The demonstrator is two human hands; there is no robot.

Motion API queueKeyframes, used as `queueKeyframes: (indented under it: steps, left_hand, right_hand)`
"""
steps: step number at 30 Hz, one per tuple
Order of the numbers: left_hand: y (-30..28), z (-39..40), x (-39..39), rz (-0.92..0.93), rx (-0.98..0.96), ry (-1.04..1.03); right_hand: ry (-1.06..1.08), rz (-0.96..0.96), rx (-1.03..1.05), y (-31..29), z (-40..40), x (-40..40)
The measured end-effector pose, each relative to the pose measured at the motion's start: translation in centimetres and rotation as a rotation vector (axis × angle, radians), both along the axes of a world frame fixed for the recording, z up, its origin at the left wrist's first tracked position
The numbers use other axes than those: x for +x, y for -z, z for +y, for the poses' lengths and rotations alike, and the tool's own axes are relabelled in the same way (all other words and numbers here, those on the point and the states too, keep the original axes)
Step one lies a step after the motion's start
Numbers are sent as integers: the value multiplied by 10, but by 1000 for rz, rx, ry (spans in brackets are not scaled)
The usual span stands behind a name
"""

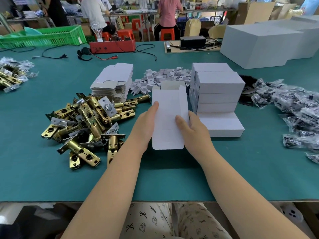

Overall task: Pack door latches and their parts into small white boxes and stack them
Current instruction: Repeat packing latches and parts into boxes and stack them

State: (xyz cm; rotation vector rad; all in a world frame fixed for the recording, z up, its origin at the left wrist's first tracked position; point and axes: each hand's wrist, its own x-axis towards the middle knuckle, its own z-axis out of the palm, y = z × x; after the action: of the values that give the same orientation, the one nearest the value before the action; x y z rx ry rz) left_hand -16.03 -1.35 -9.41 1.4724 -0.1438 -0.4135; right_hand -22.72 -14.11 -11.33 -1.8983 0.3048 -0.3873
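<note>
- While both hands meet above the green counter [51,178], they hold one small white box [170,118] between them, its far flaps open and its near flap hanging toward the person.
- The left hand [144,125] grasps the box's left edge, with its thumb lying along the top face.
- The right hand [193,128] grips the box's right edge, thumb pressed on the top face and fingers hidden behind it.
- Just right of the held box stands a stack of closed white boxes [218,94], several layers high, with one lower box [222,124] jutting toward the person.
- Left of the held box lies a heap of brass door latches [86,125], tangled together, some with silver faceplates.
- Behind that heap, left of the held box's far end, sits a pile of flat box blanks [113,81].
- Beyond the held box is a scatter of small folded white card inserts [162,77].
- Far right of the held box, clear bags of dark parts [293,107] spread over the counter.
- Far left of the held box lies a second group of latches and bagged parts [13,75].
- Well beyond the held box sit a red tester box [112,46], a green crate [48,37] and large white cartons [262,44].
</note>
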Motion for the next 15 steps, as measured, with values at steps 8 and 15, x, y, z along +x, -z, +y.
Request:
queueKeyframes:
  steps: [8, 15]
  left_hand:
    - [-7, 1, -1, -70, -263, 22]
    - [-8, 0, -4, -93, -166, 102]
  right_hand:
    - [-178, 17, 292, -5, 5, -4]
    - [-99, -86, 376, -8, -3, -4]
